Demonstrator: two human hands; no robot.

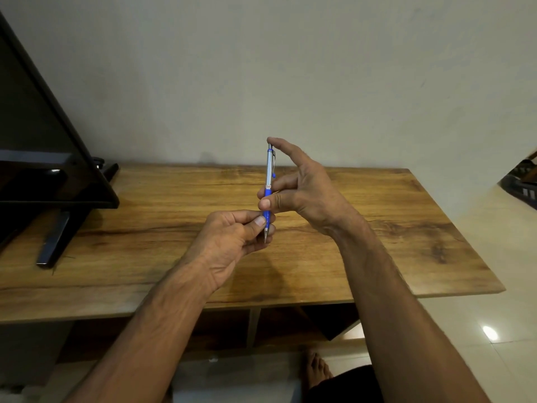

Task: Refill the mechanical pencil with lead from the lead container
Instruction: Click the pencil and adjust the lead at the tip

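A silver mechanical pencil (269, 170) with a blue grip stands upright above the wooden table (377, 228), tip pointing down. My right hand (302, 187) pinches the blue grip between thumb and curled fingers, and its index finger rests on the pencil's top end. My left hand (232, 237) pinches the pencil just above its metal tip with thumb and fingers. No lead container shows in this view.
A dark flat screen (43, 158) on black feet stands at the table's left end. A pale wall rises behind the table. Open shelves lie under the tabletop, and a bare foot (316, 370) rests on the tiled floor below.
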